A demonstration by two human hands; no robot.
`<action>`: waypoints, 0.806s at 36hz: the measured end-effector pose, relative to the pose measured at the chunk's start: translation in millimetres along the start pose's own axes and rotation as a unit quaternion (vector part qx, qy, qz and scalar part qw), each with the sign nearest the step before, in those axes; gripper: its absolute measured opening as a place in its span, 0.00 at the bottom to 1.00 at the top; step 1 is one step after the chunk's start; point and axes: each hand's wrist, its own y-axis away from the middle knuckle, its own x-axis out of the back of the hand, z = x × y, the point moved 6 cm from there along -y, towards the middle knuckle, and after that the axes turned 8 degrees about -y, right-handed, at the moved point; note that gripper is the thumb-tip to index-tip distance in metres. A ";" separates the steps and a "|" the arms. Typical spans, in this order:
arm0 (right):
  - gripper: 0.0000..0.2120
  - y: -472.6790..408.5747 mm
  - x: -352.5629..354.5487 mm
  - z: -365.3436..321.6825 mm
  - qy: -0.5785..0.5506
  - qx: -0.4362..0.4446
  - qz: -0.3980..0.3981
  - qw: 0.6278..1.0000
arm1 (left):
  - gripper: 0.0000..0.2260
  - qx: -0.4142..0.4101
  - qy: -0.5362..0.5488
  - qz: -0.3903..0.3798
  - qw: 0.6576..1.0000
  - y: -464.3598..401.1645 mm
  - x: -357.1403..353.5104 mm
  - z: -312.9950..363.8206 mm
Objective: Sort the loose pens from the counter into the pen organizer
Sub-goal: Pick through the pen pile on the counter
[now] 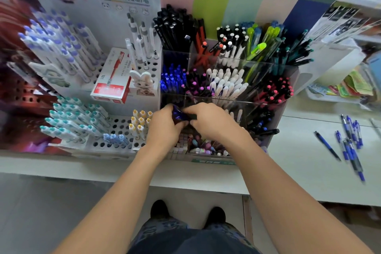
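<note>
both hands meet over the front of the clear acrylic pen organizer [243,80], a tiered box of compartments packed with upright pens. the left hand [165,128] and the right hand [208,121] have their fingers curled round a small bunch of dark blue pens [179,115], held between them above the front left compartment. only a short, blurred stretch of that bunch shows between the knuckles; how many pens it holds cannot be told, and the fingertips are hidden behind the hands. the front row of the organizer is largely covered by the wrists, so its contents there are hard to make out.

the remaining loose blue click pens [350,140] lie scattered on the pale counter [309,163] well to the right of the organizer, some overlapping, one dark-barrelled pen slightly apart on the left of the group.

left of the organizer stand white perforated racks [121,128] with teal-, yellow- and purple-capped pens, and a red and white pen box [112,78] rests behind them. the far left edge is smeared and unreadable.
</note>
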 end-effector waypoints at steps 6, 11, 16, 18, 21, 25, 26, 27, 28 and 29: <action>0.15 5.1 5.3 8.2 -0.057 0.013 0.104 0.993 | 0.22 0.030 0.034 0.053 0.998 16.9 8.6 1.4; 0.09 35.5 26.9 40.2 -0.117 0.007 0.217 0.969 | 0.22 -0.026 -0.038 0.129 0.991 33.7 19.0 25.3; 0.03 73.1 58.6 87.1 -0.171 -0.017 0.309 0.935 | 0.09 -0.178 0.036 0.174 0.968 33.1 10.2 92.6; 0.05 92.4 72.4 114.1 -0.189 -0.036 0.353 0.916 | 0.07 -0.231 0.064 0.158 0.958 33.8 -5.5 130.0; 0.06 121.6 82.1 175.9 -0.225 -0.097 0.412 0.878 | 0.05 -0.274 0.068 0.060 0.957 36.8 -48.7 182.8; 0.03 163.3 68.8 288.4 -0.277 -0.219 0.424 0.834 | 0.04 -0.277 0.019 -0.108 0.955 45.7 -140.2 231.9; 0.02 175.6 63.5 318.2 -0.285 -0.246 0.416 0.828 | 0.05 -0.259 0.005 -0.139 0.956 47.2 -167.6 239.6; 0.06 187.5 58.7 346.7 -0.290 -0.271 0.404 0.824 | 0.05 -0.234 -0.008 -0.165 0.958 48.8 -195.1 246.2; 0.09 199.5 55.4 374.1 -0.294 -0.287 0.389 0.824 | 0.06 -0.204 -0.020 -0.186 0.961 50.3 -223.6 251.4; 0.13 212.3 53.8 399.9 -0.294 -0.301 0.373 0.827 | 0.07 -0.173 -0.031 -0.203 0.963 53.7 -250.7 257.9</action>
